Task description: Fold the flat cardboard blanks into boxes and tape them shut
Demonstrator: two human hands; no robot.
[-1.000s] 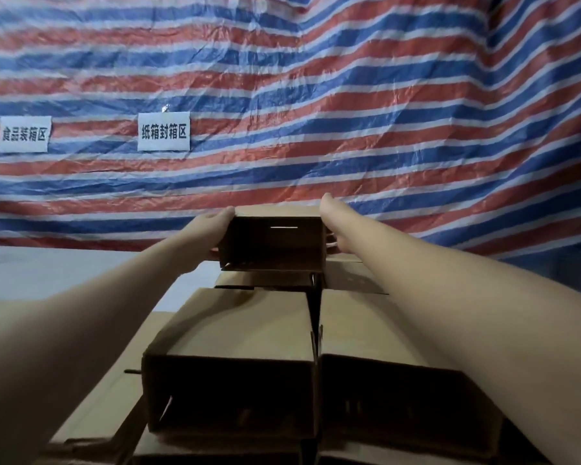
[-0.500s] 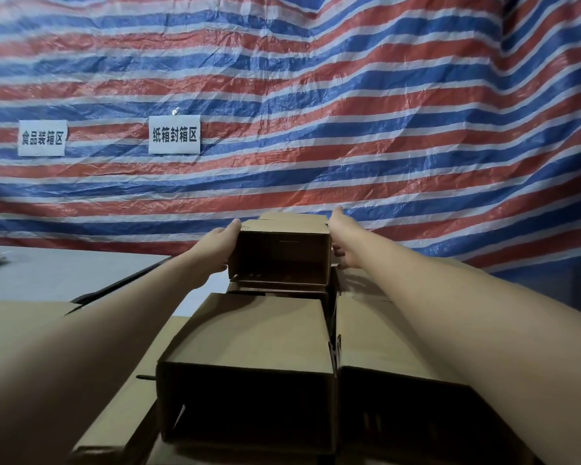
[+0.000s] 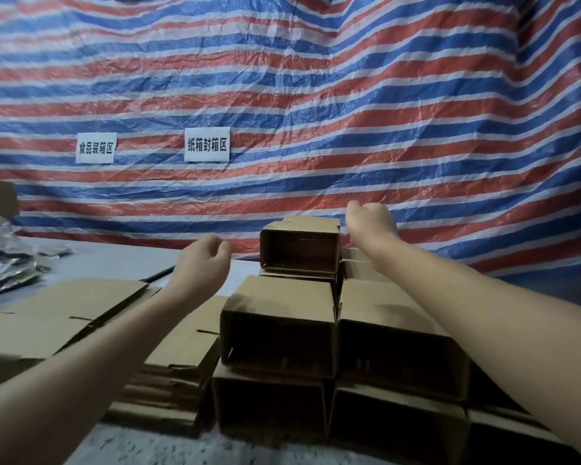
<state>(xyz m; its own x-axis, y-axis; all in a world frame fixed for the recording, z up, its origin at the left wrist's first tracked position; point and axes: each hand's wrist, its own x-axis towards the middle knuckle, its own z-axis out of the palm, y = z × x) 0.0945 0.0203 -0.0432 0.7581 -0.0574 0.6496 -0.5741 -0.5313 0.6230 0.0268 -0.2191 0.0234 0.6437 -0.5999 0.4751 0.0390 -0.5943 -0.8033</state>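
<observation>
A small folded cardboard box (image 3: 299,248) lies on its side at the far end of a stack, its open mouth facing me. Nearer me, several larger folded boxes (image 3: 279,323) sit stacked in two rows, mouths toward me. My left hand (image 3: 202,263) hovers left of the small box, clear of it, fingers loosely curled and holding nothing. My right hand (image 3: 369,223) is raised just right of the box's top corner, fingers curled, holding nothing. A pile of flat cardboard blanks (image 3: 64,317) lies at the left, under my left forearm.
A red, white and blue striped tarp (image 3: 316,112) hangs behind the table, with two white paper signs (image 3: 207,144) on it. Silvery plastic bags (image 3: 4,260) lie at the far left on the grey table (image 3: 108,260). A dark strip (image 3: 158,273) lies by the blanks.
Both hands have let go of the small box, which now rests on the stack. The left hand pulled back to the left; the right hand lifted up and right.
</observation>
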